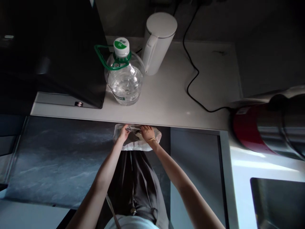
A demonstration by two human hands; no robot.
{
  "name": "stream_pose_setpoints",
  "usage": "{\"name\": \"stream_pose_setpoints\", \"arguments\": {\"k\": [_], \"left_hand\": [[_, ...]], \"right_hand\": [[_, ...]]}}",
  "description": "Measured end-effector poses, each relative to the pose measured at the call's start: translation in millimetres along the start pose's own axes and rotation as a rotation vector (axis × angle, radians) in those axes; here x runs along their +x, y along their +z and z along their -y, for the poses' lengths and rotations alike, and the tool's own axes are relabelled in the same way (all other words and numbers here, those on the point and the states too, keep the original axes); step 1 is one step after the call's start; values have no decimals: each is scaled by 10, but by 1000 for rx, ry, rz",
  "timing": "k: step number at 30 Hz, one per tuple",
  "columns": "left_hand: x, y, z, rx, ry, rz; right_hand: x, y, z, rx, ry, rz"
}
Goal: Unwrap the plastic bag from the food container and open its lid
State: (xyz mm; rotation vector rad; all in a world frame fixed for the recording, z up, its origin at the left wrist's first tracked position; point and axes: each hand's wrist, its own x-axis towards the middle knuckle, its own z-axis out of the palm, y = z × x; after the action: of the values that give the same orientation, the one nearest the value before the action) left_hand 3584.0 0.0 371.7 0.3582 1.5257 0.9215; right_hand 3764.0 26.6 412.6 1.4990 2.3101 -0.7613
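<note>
Both my hands reach down below the front edge of the white counter (166, 105). My left hand (124, 131) grips the left rim of a thin white plastic bag (137, 144), and my right hand (147, 132), with a thin bracelet on the wrist, grips its right rim. The bag hangs open between them, just above my grey trousers, with something dark inside that I cannot make out. Its far edge is hidden under the counter.
On the counter stand a big clear water bottle (124, 76) with a green cap and handle, a white electric kettle (158, 41) and a black cable (193, 73). A black appliance (59, 54) fills the left. A red and steel pot (267, 127) and a sink (276, 203) are right.
</note>
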Motion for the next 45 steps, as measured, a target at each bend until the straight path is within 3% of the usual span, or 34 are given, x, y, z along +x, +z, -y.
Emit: {"name": "stream_pose_setpoints", "arguments": {"k": [5,9,12,14,20,25,27,30,32,36,40,42,45], "left_hand": [[-350,-294,-23,343,35,82],[-581,-431,-147,601,215,79],[-562,-491,-251,1133,465,5],[-469,-535,-294,1431,526,-16],[-206,-629,-275,1500,445,-39],[-365,-639,-197,1471,520,-164],[-488,-618,-156,1461,575,-72],[-600,-550,-85,1472,544,361],[-585,-509,-49,1491,461,540],[-406,-510,-48,1551,280,602],[-273,-530,-65,1614,187,601],[-267,-513,-54,1639,171,590],[-305,-477,-29,1671,180,575]], "right_hand": [[103,-12,-233,29,121,154],[139,23,-337,57,112,198],[121,18,-360,73,100,181],[81,-7,-387,94,77,166],[-144,-43,-474,84,-12,35],[-131,58,-428,30,87,14],[-30,86,-409,35,135,30],[135,80,-404,33,152,59],[198,48,-410,29,134,81],[104,-33,-402,25,66,55],[-196,-22,-307,32,-65,-101],[-322,51,-215,58,-205,-36],[-388,211,-59,66,-285,224]]}}
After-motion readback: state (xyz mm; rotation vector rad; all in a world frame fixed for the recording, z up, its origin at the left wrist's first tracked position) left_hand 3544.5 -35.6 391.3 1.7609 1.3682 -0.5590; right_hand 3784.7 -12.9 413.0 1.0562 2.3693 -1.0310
